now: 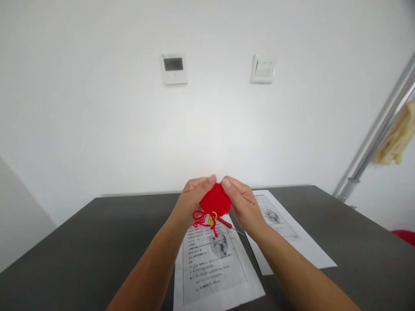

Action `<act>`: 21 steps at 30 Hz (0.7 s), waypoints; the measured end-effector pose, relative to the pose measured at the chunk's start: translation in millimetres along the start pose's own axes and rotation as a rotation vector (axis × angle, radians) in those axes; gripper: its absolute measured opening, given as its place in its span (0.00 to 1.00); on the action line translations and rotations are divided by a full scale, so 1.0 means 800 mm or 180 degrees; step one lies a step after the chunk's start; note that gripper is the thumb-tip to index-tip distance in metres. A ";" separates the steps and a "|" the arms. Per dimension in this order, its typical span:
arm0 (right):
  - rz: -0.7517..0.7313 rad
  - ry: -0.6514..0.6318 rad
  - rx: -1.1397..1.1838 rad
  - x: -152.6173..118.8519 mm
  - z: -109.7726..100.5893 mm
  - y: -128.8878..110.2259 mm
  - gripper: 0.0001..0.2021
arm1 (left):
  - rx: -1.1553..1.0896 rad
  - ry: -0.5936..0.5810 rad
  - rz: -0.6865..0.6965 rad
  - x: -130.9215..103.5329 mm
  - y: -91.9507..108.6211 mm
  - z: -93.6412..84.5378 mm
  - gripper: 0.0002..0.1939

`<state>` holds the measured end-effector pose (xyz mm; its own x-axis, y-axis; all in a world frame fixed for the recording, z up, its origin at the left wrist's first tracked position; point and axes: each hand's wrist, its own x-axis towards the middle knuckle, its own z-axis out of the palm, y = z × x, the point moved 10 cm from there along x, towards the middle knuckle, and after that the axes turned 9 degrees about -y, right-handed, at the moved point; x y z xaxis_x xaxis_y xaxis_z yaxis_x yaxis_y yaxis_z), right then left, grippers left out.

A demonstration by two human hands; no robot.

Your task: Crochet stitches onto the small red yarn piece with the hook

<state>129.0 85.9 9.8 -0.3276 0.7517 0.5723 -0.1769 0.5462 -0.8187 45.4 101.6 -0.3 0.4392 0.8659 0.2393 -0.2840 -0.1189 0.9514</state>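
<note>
A rounded red piece (pixel 216 200), perhaps knitted, is held up between both hands over the table. My left hand (pixel 194 195) grips its left side, thumb at the top edge. On the right side my right hand (pixel 241 201) pinches it the same way. Loose red yarn (pixel 200 218) and a small yellow piece (pixel 212 219) show just below it. A tool with a red handle (pixel 224 222) and a thin metal shaft points down to the right over a printed sheet (pixel 212 276). The fingers behind the red piece are hidden.
Another printed sheet (pixel 288 237) lies to the right on the dark table (pixel 106 242). A white wall with a thermostat panel (pixel 174 69) and a switch (pixel 263 69) stands behind. At the right are a metal pole (pixel 376 147), a cream cloth (pixel 395 138) and a red object (pixel 404 236).
</note>
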 end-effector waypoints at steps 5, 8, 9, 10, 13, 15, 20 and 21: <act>0.0096 -0.0106 0.0096 0.003 0.002 -0.002 0.25 | 0.0835 0.0442 0.0698 -0.011 0.028 -0.013 0.27; 0.0063 0.0031 -0.0293 0.002 -0.004 -0.013 0.21 | 0.1524 0.0537 0.1010 -0.018 0.044 -0.012 0.25; 0.0040 0.0062 -0.0433 0.001 -0.006 -0.016 0.21 | 0.1712 0.0440 0.1060 -0.018 0.047 -0.008 0.23; 0.0009 0.0069 -0.0581 0.001 -0.007 -0.020 0.21 | 0.1900 0.0316 0.1108 -0.017 0.049 -0.002 0.21; -0.0057 -0.0003 -0.1033 0.002 -0.007 -0.027 0.21 | 0.2259 0.0064 0.1158 -0.017 0.051 0.009 0.16; -0.0136 -0.0089 -0.1164 0.003 -0.005 -0.031 0.21 | 0.1961 0.0022 0.0997 -0.015 0.045 0.008 0.17; -0.0388 -0.0212 -0.0996 0.000 0.003 -0.040 0.23 | 0.0106 -0.0034 0.0425 -0.005 0.013 0.008 0.23; -0.0402 -0.0184 -0.0962 -0.001 0.003 -0.039 0.23 | -0.0125 -0.0018 0.0372 -0.004 0.009 0.009 0.25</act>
<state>132.8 67.3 34.7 -0.3742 0.6536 0.6579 0.0611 0.7252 -0.6858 48.3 94.3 7.4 0.4059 0.8445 0.3495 -0.3666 -0.1998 0.9087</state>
